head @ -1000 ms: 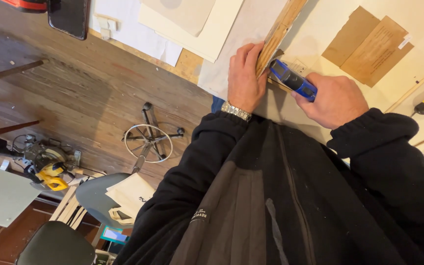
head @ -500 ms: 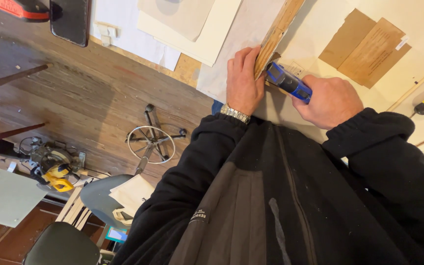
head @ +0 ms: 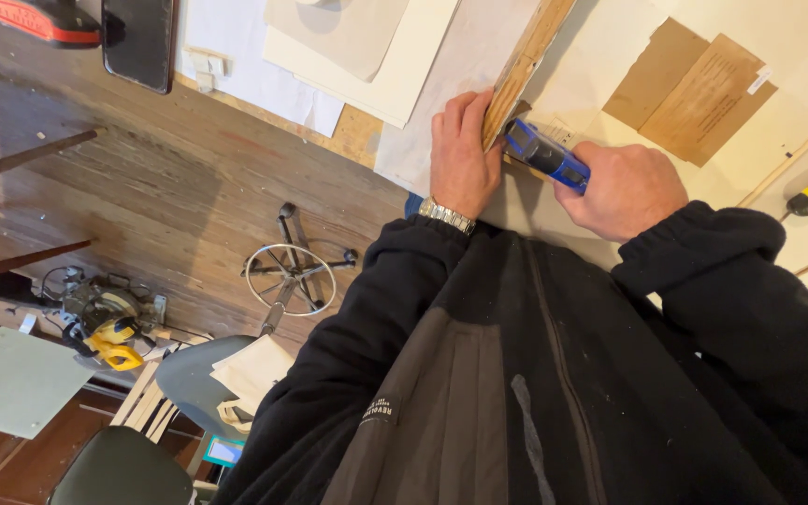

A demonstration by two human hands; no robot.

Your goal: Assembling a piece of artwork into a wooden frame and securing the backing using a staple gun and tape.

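Workshop, miter saw (head: 105, 323), plank floor (head: 170, 187)
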